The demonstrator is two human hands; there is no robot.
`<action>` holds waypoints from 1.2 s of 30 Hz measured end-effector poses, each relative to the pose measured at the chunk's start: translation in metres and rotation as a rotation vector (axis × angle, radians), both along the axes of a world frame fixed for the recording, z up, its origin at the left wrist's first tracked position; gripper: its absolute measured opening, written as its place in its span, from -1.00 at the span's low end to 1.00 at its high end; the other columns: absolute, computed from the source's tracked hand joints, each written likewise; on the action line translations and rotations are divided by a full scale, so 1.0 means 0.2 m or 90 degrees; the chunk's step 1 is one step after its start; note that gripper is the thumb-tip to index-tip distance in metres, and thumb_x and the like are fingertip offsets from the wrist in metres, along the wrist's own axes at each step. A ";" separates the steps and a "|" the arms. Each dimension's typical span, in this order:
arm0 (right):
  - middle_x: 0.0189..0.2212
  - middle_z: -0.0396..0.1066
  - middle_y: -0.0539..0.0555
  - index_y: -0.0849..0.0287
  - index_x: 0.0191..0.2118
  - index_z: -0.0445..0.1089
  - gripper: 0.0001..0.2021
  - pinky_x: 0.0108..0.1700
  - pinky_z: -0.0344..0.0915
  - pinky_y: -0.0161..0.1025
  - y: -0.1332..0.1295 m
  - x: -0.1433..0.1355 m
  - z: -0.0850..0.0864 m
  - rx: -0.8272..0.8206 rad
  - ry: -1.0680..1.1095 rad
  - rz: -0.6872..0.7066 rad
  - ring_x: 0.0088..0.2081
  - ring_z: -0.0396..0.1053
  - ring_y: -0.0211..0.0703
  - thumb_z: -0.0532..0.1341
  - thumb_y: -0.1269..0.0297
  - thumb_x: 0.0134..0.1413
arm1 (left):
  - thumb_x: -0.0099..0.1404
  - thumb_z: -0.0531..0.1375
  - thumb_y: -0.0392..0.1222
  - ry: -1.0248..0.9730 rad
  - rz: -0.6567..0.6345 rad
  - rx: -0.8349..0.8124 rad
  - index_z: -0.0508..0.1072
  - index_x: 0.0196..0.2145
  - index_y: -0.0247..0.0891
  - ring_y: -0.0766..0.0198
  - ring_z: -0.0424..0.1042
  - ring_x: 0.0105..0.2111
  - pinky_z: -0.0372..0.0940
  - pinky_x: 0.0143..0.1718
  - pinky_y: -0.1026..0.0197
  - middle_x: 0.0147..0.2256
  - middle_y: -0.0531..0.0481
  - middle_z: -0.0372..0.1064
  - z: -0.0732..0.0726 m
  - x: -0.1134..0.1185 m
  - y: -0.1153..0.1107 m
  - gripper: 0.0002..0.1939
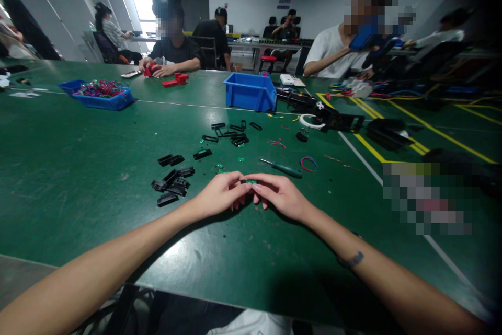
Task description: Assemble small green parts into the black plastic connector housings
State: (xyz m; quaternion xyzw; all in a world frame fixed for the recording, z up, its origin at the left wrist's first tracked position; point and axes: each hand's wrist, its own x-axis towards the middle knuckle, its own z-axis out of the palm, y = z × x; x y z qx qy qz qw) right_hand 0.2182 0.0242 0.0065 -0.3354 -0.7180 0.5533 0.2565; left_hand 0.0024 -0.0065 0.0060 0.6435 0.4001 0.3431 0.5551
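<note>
My left hand (227, 192) and my right hand (279, 195) meet over the green table (219, 267), fingertips closed together. Between them they grip a small green circuit board (251, 182), seemingly set in a black plastic housing mostly hidden by my fingers. Left of my left hand lies a loose pile of black plastic housings (172, 183). More black frames (231, 134) are scattered farther up, with small green boards (220, 168) just beyond my fingers. A screwdriver (288, 169) with a dark green handle rests beyond my right hand.
A blue bin (251, 92) stands ahead, and a blue tray (105, 97) of coloured wires is at the left. Red and blue wire (308, 163), a white ring (311, 121) and black parts lie to the right. Co-workers sit across the table, one holding red parts (149, 69).
</note>
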 end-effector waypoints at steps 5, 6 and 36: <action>-0.42 0.47 0.06 0.25 0.20 0.41 -0.56 -0.46 0.37 -0.34 0.00 0.00 0.00 0.003 0.002 0.005 -0.46 0.42 -0.26 0.19 0.13 0.33 | 0.43 0.12 0.08 0.007 0.002 0.008 0.35 -0.27 -0.31 0.40 0.35 -0.56 0.29 -0.54 0.35 -0.49 0.07 0.34 0.00 0.00 0.00 -0.65; -0.42 0.47 0.06 0.25 0.20 0.41 -0.56 -0.46 0.37 -0.34 0.00 0.00 -0.01 0.006 0.003 0.005 -0.46 0.41 -0.26 0.18 0.12 0.34 | 0.43 0.12 0.08 0.008 0.003 0.009 0.35 -0.27 -0.31 0.40 0.35 -0.56 0.29 -0.54 0.35 -0.49 0.07 0.34 0.00 0.00 0.00 -0.65; -0.45 0.47 0.05 0.26 0.20 0.43 -0.54 -0.44 0.38 -0.32 0.01 0.00 -0.02 0.015 0.000 -0.005 -0.47 0.42 -0.25 0.20 0.09 0.32 | 0.42 0.12 0.11 0.014 0.010 0.022 0.33 -0.29 -0.30 0.38 0.36 -0.58 0.27 -0.55 0.34 -0.50 0.07 0.35 -0.01 0.00 0.00 -0.63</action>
